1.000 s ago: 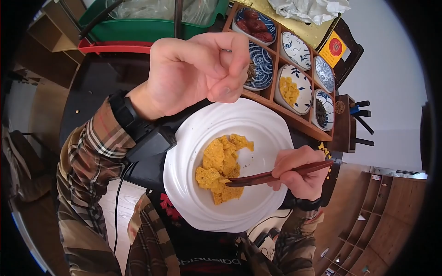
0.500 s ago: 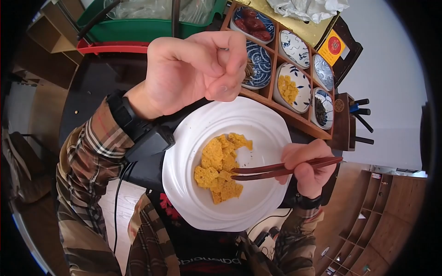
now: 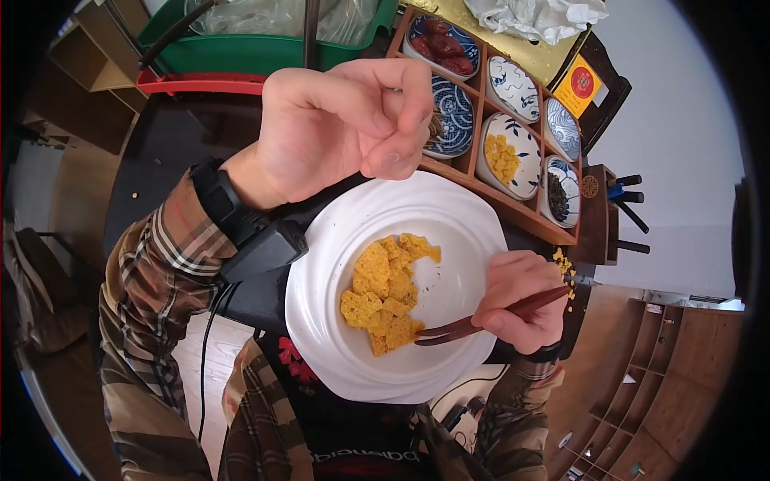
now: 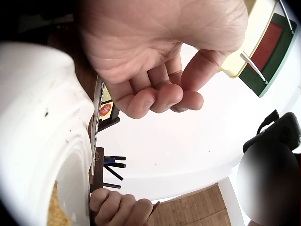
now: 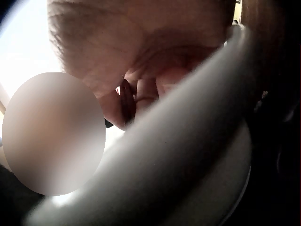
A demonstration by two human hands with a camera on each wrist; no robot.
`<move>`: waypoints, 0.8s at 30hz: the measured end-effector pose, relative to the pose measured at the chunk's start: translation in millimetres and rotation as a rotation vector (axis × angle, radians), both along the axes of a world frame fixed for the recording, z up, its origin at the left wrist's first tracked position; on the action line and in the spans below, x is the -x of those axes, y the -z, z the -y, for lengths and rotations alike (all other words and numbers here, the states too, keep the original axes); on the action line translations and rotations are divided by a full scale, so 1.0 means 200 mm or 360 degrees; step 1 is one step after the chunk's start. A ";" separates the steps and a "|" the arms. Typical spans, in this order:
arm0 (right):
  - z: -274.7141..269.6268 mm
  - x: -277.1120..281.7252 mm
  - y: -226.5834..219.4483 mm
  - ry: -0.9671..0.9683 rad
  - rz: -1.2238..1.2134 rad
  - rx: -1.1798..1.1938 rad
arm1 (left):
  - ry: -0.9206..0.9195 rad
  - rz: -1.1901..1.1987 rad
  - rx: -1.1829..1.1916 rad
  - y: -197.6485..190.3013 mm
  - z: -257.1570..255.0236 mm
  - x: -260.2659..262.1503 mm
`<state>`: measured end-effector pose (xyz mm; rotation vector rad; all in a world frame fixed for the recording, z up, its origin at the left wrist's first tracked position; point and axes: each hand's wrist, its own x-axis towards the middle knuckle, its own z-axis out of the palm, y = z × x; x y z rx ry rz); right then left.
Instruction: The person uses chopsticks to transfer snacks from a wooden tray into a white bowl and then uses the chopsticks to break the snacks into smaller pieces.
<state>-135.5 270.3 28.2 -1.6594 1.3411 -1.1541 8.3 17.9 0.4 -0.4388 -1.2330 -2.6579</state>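
In the head view, my right hand [image 3: 521, 301] grips a pair of dark red-brown chopsticks [image 3: 449, 329] at the right rim of a white bowl [image 3: 321, 240]. Their tips meet the lower right edge of a heap of yellow, spongy-looking chunks [image 3: 373, 272] inside it. Dark specks dot the bowl's inner wall. My left hand [image 3: 345, 128] hovers above the far left rim, loosely curled; the left wrist view shows nothing between its fingers [image 4: 141, 102]. In the right wrist view, the bowl's pale rim [image 5: 178, 127] covers part of the right hand.
Beyond the bowl stands a wooden divided tray [image 3: 513, 210] of patterned dishes; they include red dates [image 3: 441, 48] and yellow cubes [image 3: 501, 159]. A pen holder [image 3: 597, 212] is at its right. A green bin [image 3: 241, 52] is back left. Yellow crumbs [image 3: 564, 264] lie right of the bowl.
The chopstick tips have drawn back from the middle of the chunks, parted, then come together lower down at the heap's right edge. My left hand stays nearly still.
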 end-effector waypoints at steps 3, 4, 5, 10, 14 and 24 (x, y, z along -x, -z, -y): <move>-0.01 0.01 0.01 0.0042 0.0036 0.0002 | -0.0002 0.0001 0.0002 0.00 0.00 0.00; -0.01 0.01 0.02 0.0040 0.0049 0.0018 | -0.0001 -0.0002 0.0004 0.00 0.00 0.00; -0.01 0.01 0.01 0.0039 0.0048 0.0019 | -0.0002 -0.0003 0.0005 0.00 0.00 0.00; -0.02 0.02 0.02 0.0046 0.0066 0.0080 | 0.0000 -0.0018 0.0012 0.01 0.00 0.00; -0.01 0.01 0.01 0.0026 0.0006 0.0027 | 0.0004 -0.0013 0.0004 0.00 0.00 0.00; -0.01 0.00 0.02 0.0130 0.0033 0.0057 | 0.0012 -0.0007 0.0006 0.00 0.00 0.00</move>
